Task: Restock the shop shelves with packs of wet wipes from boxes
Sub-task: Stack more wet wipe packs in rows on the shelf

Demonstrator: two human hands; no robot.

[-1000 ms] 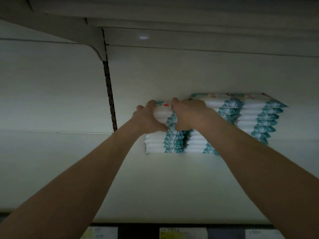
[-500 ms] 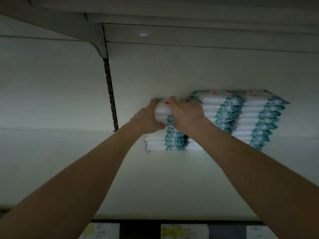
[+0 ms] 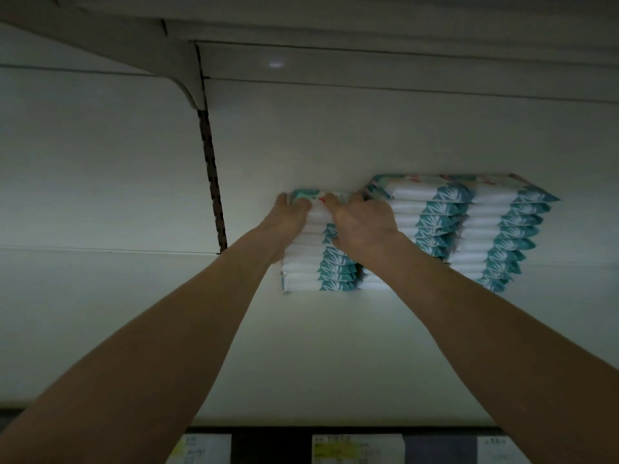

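Note:
Three stacks of white-and-teal wet wipe packs stand side by side at the back of a white shelf (image 3: 335, 346). Both my hands are on the left stack (image 3: 315, 272), the lowest of the three. My left hand (image 3: 288, 222) grips the left end of its top packs (image 3: 308, 199), fingers curled over the upper edge. My right hand (image 3: 363, 226) grips the right end of the same packs, between the left stack and the middle stack (image 3: 432, 219). The right stack (image 3: 509, 236) stands untouched.
A slotted upright (image 3: 212, 182) runs down the back panel left of the stacks. Another shelf (image 3: 335, 25) hangs overhead. Price labels (image 3: 356, 448) line the shelf's front edge. Bare shelf surface lies left of and in front of the stacks.
Both hands have pushed the top packs of the left stack further back toward the rear panel, and the stack now stands straighter.

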